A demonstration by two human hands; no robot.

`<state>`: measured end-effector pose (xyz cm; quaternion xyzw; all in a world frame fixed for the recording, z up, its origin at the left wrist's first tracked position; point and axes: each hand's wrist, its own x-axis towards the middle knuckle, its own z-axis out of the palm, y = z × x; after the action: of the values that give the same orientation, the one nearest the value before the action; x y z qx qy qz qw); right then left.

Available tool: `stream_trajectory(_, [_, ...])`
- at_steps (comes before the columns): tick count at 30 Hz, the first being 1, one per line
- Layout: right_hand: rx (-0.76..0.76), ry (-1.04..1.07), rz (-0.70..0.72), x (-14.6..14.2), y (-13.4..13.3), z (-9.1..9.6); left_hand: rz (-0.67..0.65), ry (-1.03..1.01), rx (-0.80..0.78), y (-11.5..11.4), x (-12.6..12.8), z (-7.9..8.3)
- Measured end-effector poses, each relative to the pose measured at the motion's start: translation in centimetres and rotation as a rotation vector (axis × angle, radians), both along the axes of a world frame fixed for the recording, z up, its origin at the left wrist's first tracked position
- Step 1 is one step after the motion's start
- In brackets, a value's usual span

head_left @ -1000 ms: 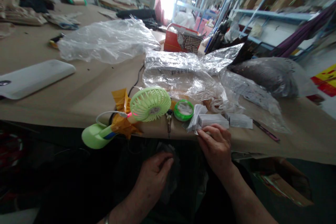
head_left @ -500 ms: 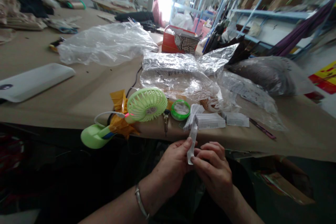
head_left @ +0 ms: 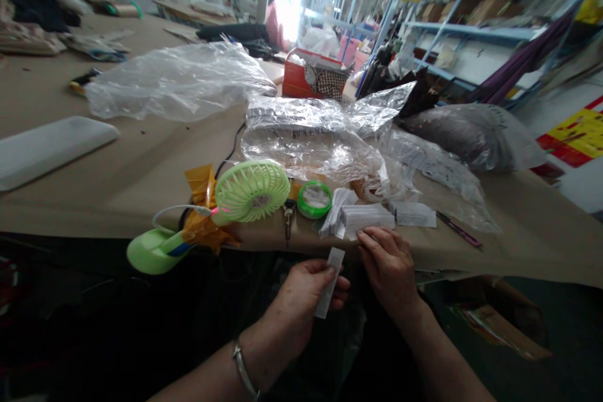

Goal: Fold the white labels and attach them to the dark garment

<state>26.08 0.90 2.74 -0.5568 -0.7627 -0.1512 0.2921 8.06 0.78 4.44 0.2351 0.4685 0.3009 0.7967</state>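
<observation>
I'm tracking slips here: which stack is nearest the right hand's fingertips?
The middle stack: the right hand has fingertips at its edge, not the left stack or right stack.

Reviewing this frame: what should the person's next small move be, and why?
Probably the right hand should pinch one slip off the near edge of the white paper stack: its fingers are at that edge, while the left hand already holds a single white strip away from the stack.

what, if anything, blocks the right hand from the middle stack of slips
Nothing visible: the right hand is at the near edge of the middle stack of slips. The bunched slips lie left of that stack, not between.
</observation>
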Motion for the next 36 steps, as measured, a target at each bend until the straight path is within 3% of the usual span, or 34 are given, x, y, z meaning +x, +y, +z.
stream_trajectory(6, [0.04,0.273,0.102,-0.1,-0.7,0.3,0.005,-0.032,-0.046,0.1,0.0,0.4])
stream_trajectory(9, [0.006,0.352,0.266,-1.5,-2.1,0.8,-0.012,-0.125,-0.068,0.1,-0.1,0.3])
stream_trajectory(13, [-0.06,0.301,0.455,-3.7,-3.8,1.1,0.051,-0.308,-0.069,-0.2,-0.1,0.0])
stream_trajectory(16, [-0.101,0.277,0.461,-4.3,-4.2,0.8,0.1,-0.328,-0.103,-0.5,-0.1,0.0])
stream_trajectory(24, [-0.159,0.276,0.472,-3.7,-4.8,0.2,0.046,-0.263,-0.051,-0.6,-0.1,0.0])
stream_trajectory(27, [-0.113,0.248,0.357,-1.3,-4.4,0.3,0.011,-0.174,-0.071,-0.6,-0.3,0.2])
stream_trajectory(32, [0.004,0.021,-0.165,5.4,-2.1,0.5,-0.022,-0.039,-0.103,-0.7,-0.5,0.1])
stream_trajectory(36, [-0.07,-0.175,-0.305,8.4,-1.3,0.1,-0.026,-0.041,-0.102,-1.1,-0.3,-0.7])
